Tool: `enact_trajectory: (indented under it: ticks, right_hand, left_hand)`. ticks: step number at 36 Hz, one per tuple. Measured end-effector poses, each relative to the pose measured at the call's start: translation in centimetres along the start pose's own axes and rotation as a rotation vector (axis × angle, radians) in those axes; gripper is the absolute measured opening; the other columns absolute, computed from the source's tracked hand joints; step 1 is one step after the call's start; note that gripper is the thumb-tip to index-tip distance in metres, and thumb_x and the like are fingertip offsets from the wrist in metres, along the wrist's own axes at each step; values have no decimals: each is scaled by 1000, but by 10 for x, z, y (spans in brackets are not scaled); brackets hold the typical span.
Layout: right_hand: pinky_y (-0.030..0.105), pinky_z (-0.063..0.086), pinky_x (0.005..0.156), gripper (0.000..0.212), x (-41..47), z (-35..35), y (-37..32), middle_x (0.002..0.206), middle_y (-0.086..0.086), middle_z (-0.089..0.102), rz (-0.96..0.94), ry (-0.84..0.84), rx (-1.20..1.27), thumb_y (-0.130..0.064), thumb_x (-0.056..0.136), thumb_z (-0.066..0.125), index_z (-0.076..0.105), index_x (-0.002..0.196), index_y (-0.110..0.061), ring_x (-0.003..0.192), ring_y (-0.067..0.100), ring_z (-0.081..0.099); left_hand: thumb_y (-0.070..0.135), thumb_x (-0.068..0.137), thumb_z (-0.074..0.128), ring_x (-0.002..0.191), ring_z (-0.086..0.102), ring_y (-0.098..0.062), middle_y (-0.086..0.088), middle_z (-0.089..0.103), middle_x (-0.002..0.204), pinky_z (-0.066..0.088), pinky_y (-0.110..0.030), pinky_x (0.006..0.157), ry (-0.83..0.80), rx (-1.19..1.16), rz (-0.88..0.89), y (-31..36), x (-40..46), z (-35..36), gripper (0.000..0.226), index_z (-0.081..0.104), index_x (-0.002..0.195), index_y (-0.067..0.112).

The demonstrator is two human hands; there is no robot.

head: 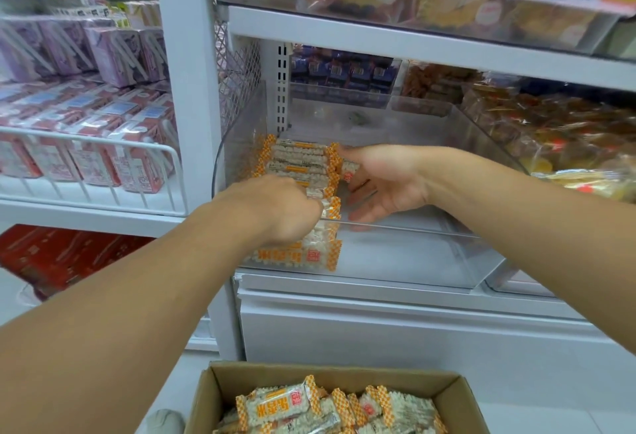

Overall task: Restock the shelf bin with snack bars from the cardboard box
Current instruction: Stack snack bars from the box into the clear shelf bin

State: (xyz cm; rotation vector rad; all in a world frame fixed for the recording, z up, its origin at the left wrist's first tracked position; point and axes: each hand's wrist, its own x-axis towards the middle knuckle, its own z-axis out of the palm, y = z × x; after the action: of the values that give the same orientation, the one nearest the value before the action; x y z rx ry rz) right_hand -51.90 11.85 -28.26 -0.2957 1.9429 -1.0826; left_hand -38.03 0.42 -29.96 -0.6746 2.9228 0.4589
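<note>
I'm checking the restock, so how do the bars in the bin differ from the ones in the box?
The bin bars lie in a tidy row on the bin's left side; the box bars lie jumbled. Both hands touch the bin bars; none touch the box bars. Both share orange-checked wrappers.

Two bare forearms reach in from the bottom corners, one from each side, with no sleeve on either up to the frame edge. The left hand [278, 210] and the right hand [382, 182] wear no gloves (wrists and fingers likewise carry no watch, band or ring that shows).
</note>
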Motion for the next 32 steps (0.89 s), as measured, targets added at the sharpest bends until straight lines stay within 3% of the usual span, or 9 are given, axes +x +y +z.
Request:
enact_trajectory:
  ticks: [2, 5, 10, 14, 16, 19, 23, 28, 32]
  right_hand:
    - [47, 56, 90, 52, -4, 9, 2, 126, 13, 58, -6, -84, -20, -54, 105, 34, 58, 107, -7, 111, 30, 61]
    - [34, 53, 63, 39, -6, 27, 1, 98, 0, 58, -48, -73, -46, -49, 107, 36, 53, 123, -18, 97, 13, 59]
    - [46, 56, 87, 40, -8, 25, 2, 106, 7, 59, -53, -45, -17, -50, 106, 38, 54, 102, -14, 113, 28, 60]
    - [52, 61, 75, 72, -19, 10, 3, 139, 21, 46, -1, 68, -151, -65, 98, 43, 36, 147, -13, 105, 41, 61]
    - [46, 63, 68, 84, -26, 11, 5, 126, 29, 54, 68, -24, -155, -68, 97, 39, 38, 143, 2, 87, 41, 68]
    - [45, 61, 80, 87, -30, 17, 7, 107, 31, 64, 102, -195, -116, -68, 97, 37, 50, 123, 14, 83, 40, 73]
    - [46, 60, 85, 94, -28, 14, 8, 125, 32, 60, 116, -234, -74, -70, 95, 39, 43, 139, 13, 102, 43, 70]
    - [55, 58, 85, 86, -29, 3, 9, 150, 32, 35, 30, -50, -12, -66, 98, 40, 21, 157, -7, 121, 45, 55]
    - [47, 56, 91, 86, -26, 11, 9, 128, 24, 53, 36, -171, 38, -67, 99, 32, 45, 136, 9, 108, 34, 63]
  left_hand:
    - [50, 75, 18, 106, 52, -31, -12, 59, 120, 46, -46, 97, 6, -4, 0, 1, 0, 0, 43, 43, 77, 14]
    - [48, 83, 20, 118, 51, -31, -11, 56, 135, 44, -48, 102, 4, 7, 8, 2, 0, 0, 38, 47, 87, 22]
    - [45, 85, 20, 119, 50, -31, -12, 55, 137, 44, -47, 103, 10, -1, 11, 2, -1, 1, 34, 44, 88, 22]
    - [42, 89, 23, 114, 51, -30, -11, 57, 133, 45, -47, 101, 18, -22, 15, 1, -1, 1, 32, 47, 88, 22]
    - [45, 80, 21, 112, 53, -30, -10, 58, 130, 46, -47, 100, 14, 11, 34, 1, -3, 0, 38, 51, 89, 22]
    - [43, 72, 20, 110, 54, -29, -9, 59, 127, 48, -47, 97, 3, 52, 48, 2, -3, -2, 48, 58, 93, 23]
    - [41, 71, 19, 122, 52, -30, -8, 55, 140, 45, -48, 103, 14, 66, 71, 2, -4, -2, 71, 63, 124, 23]
    - [40, 71, 23, 120, 54, -30, -7, 59, 136, 47, -47, 102, 68, 42, 98, -4, -4, 0, 66, 66, 119, 25]
    - [41, 71, 21, 117, 54, -31, -8, 60, 132, 47, -47, 99, 67, 41, 90, -1, -7, -1, 64, 65, 114, 24]
